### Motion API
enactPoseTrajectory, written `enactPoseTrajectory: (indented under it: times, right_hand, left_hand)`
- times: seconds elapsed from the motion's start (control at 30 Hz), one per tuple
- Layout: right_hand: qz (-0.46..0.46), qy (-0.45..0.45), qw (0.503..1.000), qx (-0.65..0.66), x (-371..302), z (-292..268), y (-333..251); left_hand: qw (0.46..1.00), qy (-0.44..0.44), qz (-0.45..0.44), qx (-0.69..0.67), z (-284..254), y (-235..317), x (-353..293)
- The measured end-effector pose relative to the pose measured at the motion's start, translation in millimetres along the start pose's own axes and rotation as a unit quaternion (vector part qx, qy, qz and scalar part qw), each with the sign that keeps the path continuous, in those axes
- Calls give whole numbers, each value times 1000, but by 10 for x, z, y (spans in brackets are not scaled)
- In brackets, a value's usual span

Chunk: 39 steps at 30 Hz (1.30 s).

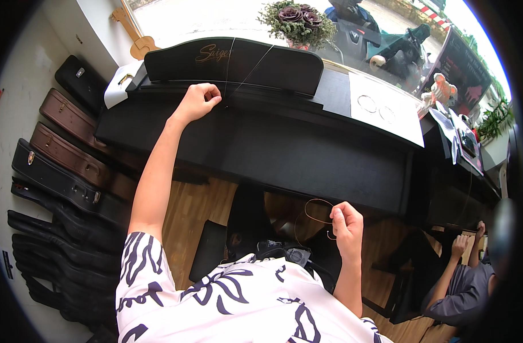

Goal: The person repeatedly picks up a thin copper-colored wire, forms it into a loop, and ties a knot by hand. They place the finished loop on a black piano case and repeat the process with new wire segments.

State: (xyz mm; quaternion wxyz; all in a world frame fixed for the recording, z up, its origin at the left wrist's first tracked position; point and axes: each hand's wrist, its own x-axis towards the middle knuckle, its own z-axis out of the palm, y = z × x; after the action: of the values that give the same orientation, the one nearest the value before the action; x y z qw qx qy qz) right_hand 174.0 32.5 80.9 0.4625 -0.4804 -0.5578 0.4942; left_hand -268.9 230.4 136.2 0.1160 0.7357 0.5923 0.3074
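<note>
My left hand [199, 104] is raised over the left part of a closed black piano [284, 143], its fingers pinched together. Thin dark strings [253, 70] cross in front of the upright music board [170, 67] and come down to these fingertips; they are very fine, and the grip itself is partly hidden. Lower right, in front of the piano's near edge, my right hand [347, 226] is closed on a looped bronze-coloured instrument string [307, 212]. A small curled end shows beneath its fingers.
On the piano's right end, white paper [407, 126] bears two coiled strings [366, 103]. Flowers [295, 23] stand behind the music board. Instrument cases [61, 157] line the left wall. A seated person [464, 291] is at lower right, hands raised.
</note>
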Motion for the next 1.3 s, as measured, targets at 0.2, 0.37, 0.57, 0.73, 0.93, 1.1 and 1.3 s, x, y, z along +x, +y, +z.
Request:
enactPoseTrajectory:
  times: [0.2,0.37,0.57,0.73,0.93,1.1,1.3]
  right_hand:
    - [63,-54,986,145,1,-47,-140]
    - [58,-119,960,247,56,-81,-191]
    - [64,-142,941,300,19,-149,-196]
    - [111,-201,943,240,-217,-359,15]
    - [-34,-271,956,103,-245,-129,-219]
    - [-170,-99,980,-23,-56,122,-287]
    - [-203,14,974,-97,50,136,-49]
  left_hand:
    - [984,151,88,39,12,174,-59]
    - [963,27,204,-172,375,1665,-737]
    - [905,-193,129,-357,1398,2145,-1262]
    - [923,-53,63,-376,1510,2021,-1264]
    - [968,23,95,-231,1791,2149,-1358]
    - [968,-117,170,-143,1786,2400,-1592]
    - [953,-189,177,-159,1760,2397,-1794]
